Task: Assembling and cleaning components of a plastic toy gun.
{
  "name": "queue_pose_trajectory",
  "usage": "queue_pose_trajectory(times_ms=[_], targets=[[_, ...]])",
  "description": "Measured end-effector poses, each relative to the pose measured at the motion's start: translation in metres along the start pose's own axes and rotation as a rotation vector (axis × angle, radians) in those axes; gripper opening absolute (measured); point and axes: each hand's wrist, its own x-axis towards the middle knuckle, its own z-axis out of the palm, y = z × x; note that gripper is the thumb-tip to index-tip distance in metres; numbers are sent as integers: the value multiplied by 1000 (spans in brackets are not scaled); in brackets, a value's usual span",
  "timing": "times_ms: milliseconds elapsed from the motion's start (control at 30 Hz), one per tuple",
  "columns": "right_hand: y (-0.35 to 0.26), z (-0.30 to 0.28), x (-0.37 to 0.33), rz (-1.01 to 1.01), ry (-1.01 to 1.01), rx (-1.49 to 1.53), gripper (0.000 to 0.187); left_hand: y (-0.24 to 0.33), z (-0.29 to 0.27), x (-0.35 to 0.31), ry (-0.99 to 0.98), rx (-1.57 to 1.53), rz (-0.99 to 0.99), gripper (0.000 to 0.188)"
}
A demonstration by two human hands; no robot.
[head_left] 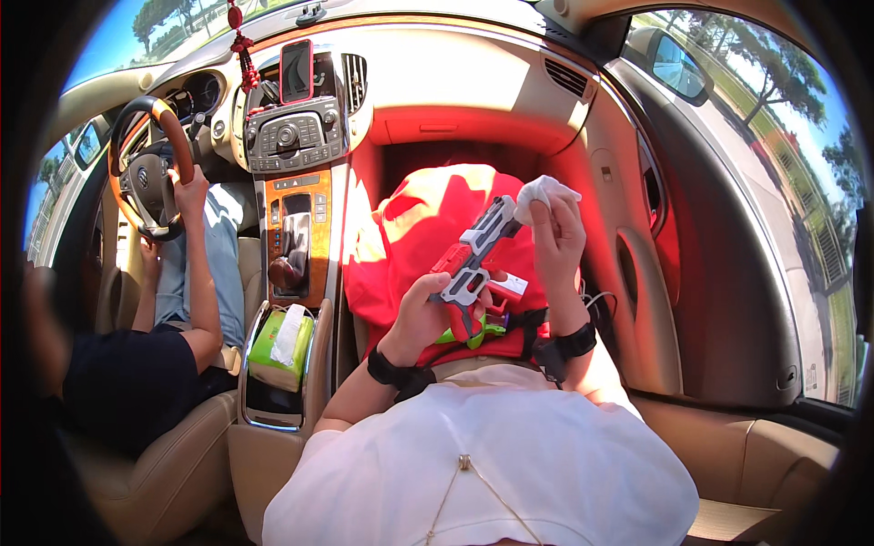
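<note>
My left hand is closed around the red grip of a toy gun, coloured grey, white and red. The barrel slants up and to the right above my lap. At its muzzle end, my right hand pinches a crumpled white tissue, which appears to touch the barrel tip. A large red cloth or bag covers my knees. Close to my waist lies a bright green toy part, and a white and red piece shows behind the toy gun; its kind is partly hidden.
At left, a driver's hand holds the steering wheel. Between the seats are a gear lever and a green tissue pack. A phone is mounted above the console. The passenger door bounds my right side.
</note>
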Motion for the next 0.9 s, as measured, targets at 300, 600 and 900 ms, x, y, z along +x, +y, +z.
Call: queue_pose_trajectory(times_ms=[300, 600, 900], targets=[[-30, 60, -32, -387, -403, -412, 19, -6, -47, 4, 221, -72, 153, 42], [-33, 63, -19, -410, -68, -468, 16, 17, -34, -32, 131, 78, 135, 48], [-30, 20, -17, 167, -129, 67, 26, 17, 6, -25, 69, 292, 75, 53]])
